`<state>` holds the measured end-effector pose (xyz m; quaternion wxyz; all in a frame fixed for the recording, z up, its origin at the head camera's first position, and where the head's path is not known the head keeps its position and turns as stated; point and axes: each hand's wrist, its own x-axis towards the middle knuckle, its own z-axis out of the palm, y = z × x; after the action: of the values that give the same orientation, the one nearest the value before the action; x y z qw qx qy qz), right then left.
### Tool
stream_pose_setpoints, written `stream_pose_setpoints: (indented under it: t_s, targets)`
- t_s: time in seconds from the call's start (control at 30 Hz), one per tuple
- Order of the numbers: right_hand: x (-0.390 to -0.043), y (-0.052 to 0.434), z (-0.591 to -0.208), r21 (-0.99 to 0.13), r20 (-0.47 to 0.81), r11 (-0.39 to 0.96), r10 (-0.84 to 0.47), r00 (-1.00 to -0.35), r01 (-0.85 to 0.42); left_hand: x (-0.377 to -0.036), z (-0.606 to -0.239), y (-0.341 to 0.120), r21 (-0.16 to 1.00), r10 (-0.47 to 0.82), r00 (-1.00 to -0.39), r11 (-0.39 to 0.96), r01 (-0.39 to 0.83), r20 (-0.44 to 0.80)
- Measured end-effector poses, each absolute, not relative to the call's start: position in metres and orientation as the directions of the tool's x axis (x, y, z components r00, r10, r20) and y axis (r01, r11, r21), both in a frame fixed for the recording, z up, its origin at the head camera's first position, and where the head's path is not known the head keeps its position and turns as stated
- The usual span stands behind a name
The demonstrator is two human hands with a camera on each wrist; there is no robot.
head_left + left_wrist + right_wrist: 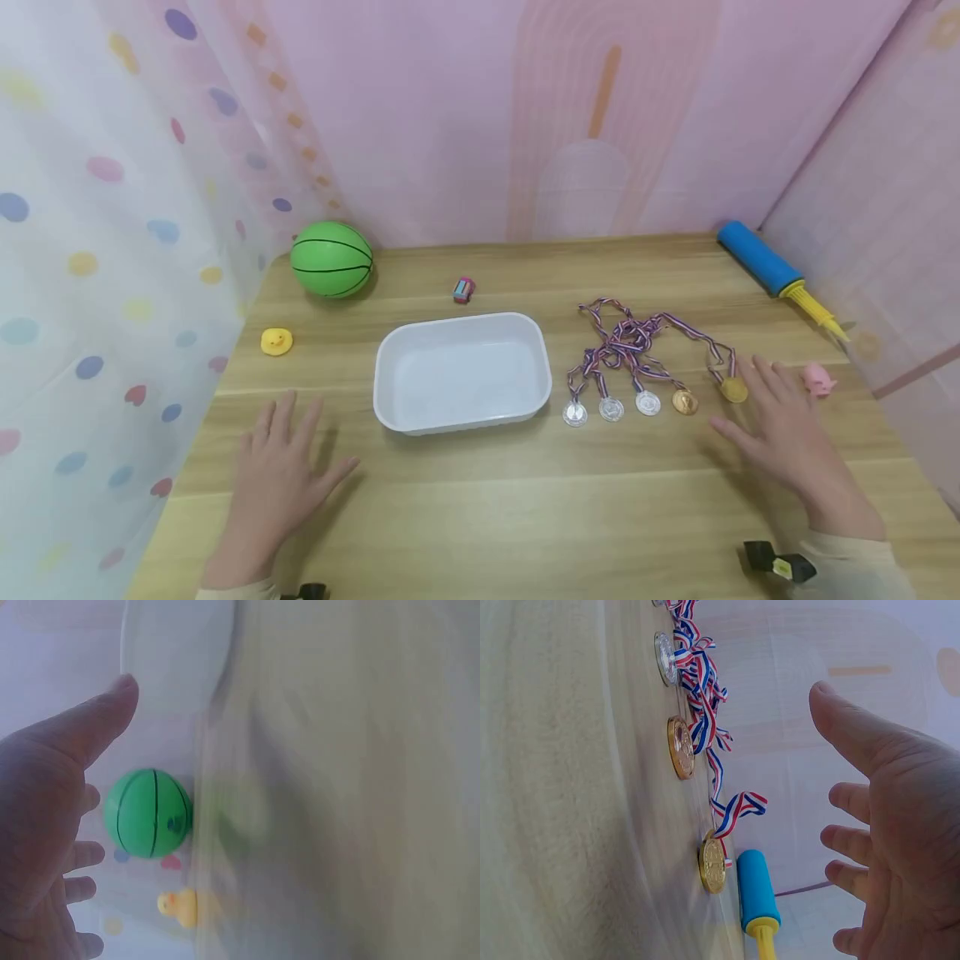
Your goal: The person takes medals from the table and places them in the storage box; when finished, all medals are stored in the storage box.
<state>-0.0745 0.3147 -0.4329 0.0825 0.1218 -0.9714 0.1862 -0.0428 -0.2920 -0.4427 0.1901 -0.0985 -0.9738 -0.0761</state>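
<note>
Both hands hover flat over a wooden table (525, 517), fingers spread, holding nothing. My left hand (281, 467) is at the front left, near a white plastic tray (390, 367) in the middle. My right hand (780, 425) is at the front right, its fingertips close to a gold medal (734, 389). Several medals (648, 402) with striped ribbons (626, 337) lie in a row beside the tray. In the right wrist view, the open right hand (885, 825) is above the gold medal (712, 871) and a bronze one (681, 746). The left hand (52, 825) shows open in its wrist view.
A green ball (332, 258) sits at the back left, a yellow duck (276, 341) in front of it. A small toy car (463, 289) lies behind the tray. A blue and yellow pump (776, 271) and a pink pig toy (819, 379) are at the right. Curtains enclose the table.
</note>
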Motion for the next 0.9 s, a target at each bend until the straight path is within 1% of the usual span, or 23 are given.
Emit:
stream_pose_setpoints:
  t_s: [0.1, 0.27, 0.37, 0.5, 0.63, 0.73, 0.9]
  targets:
    - [-0.075, 0.314, -0.430, -0.377, 0.190, 0.894, -0.183, -0.965, -0.244, -0.055, -0.440, -0.280, 0.153, 0.158, -0.906, 0.960, 0.234, 0.394]
    - [-0.079, 0.310, -0.426, -0.453, 0.118, 0.876, -0.128, -0.985, -0.168, -0.069, -0.442, -0.260, 0.324, 0.111, -0.928, 0.917, 0.234, 0.357]
    - [-0.084, 0.308, -0.426, -0.473, 0.098, 0.869, -0.115, -0.988, -0.148, -0.077, -0.447, -0.250, 0.457, 0.071, -0.956, 0.867, 0.200, 0.284]
    - [-0.094, 0.307, -0.428, -0.506, 0.104, 0.851, -0.101, -0.989, -0.140, -0.088, -0.454, -0.239, 0.604, -0.002, -0.987, 0.791, 0.097, 0.160]
    - [-0.102, 0.309, -0.432, -0.546, 0.099, 0.834, -0.037, -0.994, -0.085, -0.096, -0.463, -0.230, 0.741, -0.087, -0.994, 0.671, -0.004, 0.073]
    - [-0.106, 0.309, -0.435, -0.599, 0.053, 0.800, 0.047, -0.997, 0.006, -0.100, -0.468, -0.225, 0.834, -0.160, -0.987, 0.547, -0.070, 0.023]
    - [-0.112, 0.311, -0.445, -0.661, -0.017, 0.736, 0.185, -0.983, 0.149, -0.103, -0.471, -0.217, 0.913, -0.259, -0.966, 0.390, -0.121, -0.017]
